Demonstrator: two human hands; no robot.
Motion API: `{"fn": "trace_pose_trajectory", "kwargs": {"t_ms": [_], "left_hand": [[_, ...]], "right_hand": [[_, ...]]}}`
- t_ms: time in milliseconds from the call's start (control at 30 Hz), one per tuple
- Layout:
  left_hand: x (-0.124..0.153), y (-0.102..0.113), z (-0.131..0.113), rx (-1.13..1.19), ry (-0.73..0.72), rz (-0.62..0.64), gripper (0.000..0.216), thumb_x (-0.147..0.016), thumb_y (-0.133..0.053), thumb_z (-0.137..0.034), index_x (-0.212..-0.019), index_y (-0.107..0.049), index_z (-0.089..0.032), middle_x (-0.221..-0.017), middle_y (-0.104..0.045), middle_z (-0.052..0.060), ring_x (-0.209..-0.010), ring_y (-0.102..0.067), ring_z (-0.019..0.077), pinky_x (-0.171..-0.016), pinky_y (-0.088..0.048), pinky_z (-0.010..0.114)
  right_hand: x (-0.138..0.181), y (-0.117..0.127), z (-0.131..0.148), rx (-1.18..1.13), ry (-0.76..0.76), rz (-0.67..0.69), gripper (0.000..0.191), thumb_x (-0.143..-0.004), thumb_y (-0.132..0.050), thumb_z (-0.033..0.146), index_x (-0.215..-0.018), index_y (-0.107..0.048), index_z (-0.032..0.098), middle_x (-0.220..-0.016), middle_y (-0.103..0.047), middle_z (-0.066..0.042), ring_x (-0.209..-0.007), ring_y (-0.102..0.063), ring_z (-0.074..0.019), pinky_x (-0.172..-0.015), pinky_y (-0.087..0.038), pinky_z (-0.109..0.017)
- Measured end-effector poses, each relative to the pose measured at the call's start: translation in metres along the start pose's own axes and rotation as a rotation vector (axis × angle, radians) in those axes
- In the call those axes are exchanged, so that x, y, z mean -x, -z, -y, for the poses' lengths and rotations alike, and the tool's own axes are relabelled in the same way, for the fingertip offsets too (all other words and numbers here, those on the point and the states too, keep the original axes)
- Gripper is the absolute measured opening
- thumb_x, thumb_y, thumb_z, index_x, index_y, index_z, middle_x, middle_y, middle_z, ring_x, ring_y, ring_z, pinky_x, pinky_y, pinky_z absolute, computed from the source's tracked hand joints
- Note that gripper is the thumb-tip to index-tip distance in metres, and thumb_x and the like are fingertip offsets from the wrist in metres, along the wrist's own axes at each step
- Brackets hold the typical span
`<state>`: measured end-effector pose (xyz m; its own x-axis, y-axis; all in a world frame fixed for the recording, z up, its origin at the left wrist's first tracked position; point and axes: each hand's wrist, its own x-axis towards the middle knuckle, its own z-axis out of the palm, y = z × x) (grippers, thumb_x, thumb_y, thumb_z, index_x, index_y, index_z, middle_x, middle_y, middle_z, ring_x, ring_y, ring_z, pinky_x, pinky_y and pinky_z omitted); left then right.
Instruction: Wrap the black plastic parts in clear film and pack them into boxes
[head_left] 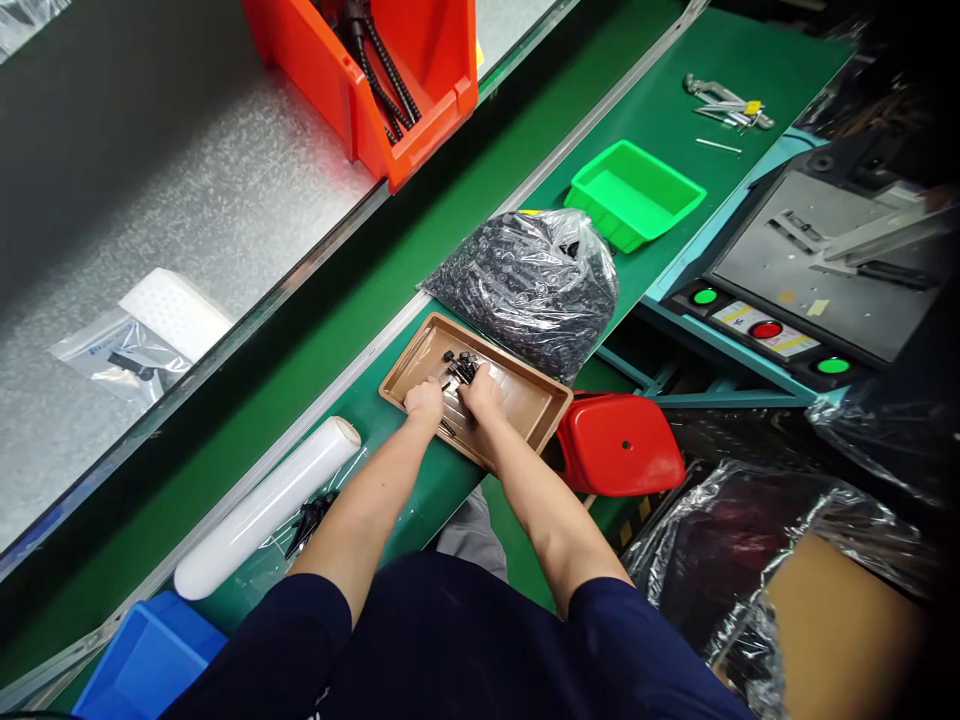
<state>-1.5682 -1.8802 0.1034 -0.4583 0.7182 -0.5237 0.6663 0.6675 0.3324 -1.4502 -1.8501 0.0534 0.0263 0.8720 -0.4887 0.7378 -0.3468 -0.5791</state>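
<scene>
Several parts (pixel 466 367) in right hand (pixel 481 393), left hand's (pixel 425 400) hold unclear, room inside tray rim (pixel 406 351)

Green bench (pixel 652 110) evenly lit | glare on filled plastic bag (pixel 525 285) | right edge dark | lower-right cardboard (pixel 840 630) blurred
</scene>
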Motion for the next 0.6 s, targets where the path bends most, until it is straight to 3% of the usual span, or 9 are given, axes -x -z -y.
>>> {"fn": "trace_pose_trajectory", "kwargs": {"t_ms": [133,300,467,600], "left_hand": [[0.003,-0.011,0.003,-0.004,-0.016,-0.083,0.007,-0.091,-0.056,-0.008,-0.093,-0.06,-0.014,-0.09,-0.073,0.02,-0.111,-0.072,0.0283,-0.097,-0.05,0.035],[0.011,-0.018,0.005,-0.091,-0.009,-0.118,0.014,-0.09,-0.054,-0.004,-0.1,-0.06,-0.012,-0.088,-0.074,0.019,-0.104,-0.074,0.0284,-0.093,-0.05,0.034],[0.021,-0.018,0.005,-0.155,0.003,-0.156,0.028,-0.094,-0.041,-0.002,-0.113,-0.06,-0.01,-0.098,-0.075,0.024,-0.101,-0.074,0.0301,-0.089,-0.05,0.036],[0.02,-0.018,0.004,-0.036,0.146,-0.193,0.029,-0.094,-0.045,-0.005,-0.119,-0.06,-0.009,-0.108,-0.073,0.027,-0.105,-0.073,0.0321,-0.087,-0.05,0.038]], "right_hand": [[0.005,0.002,-0.015,-0.399,0.029,-0.054,0.042,-0.069,-0.068,0.02,-0.104,-0.044,0.024,-0.092,-0.069,-0.002,-0.088,-0.069,-0.0246,-0.077,-0.057,-0.038],[0.03,0.008,-0.024,-0.909,0.077,0.018,0.04,-0.066,-0.065,0.021,-0.095,-0.037,0.027,-0.074,-0.06,0.007,-0.058,-0.065,-0.0177,-0.051,-0.051,-0.029],[0.06,0.019,-0.031,-1.067,0.171,0.06,0.045,-0.066,-0.074,0.028,-0.095,-0.039,0.027,-0.083,-0.065,0.004,-0.065,-0.069,-0.0189,-0.059,-0.058,-0.034],[0.071,0.024,-0.039,-1.105,0.182,0.049,0.048,-0.065,-0.077,0.03,-0.095,-0.04,0.027,-0.086,-0.064,0.004,-0.065,-0.068,-0.0185,-0.061,-0.058,-0.036]]}}
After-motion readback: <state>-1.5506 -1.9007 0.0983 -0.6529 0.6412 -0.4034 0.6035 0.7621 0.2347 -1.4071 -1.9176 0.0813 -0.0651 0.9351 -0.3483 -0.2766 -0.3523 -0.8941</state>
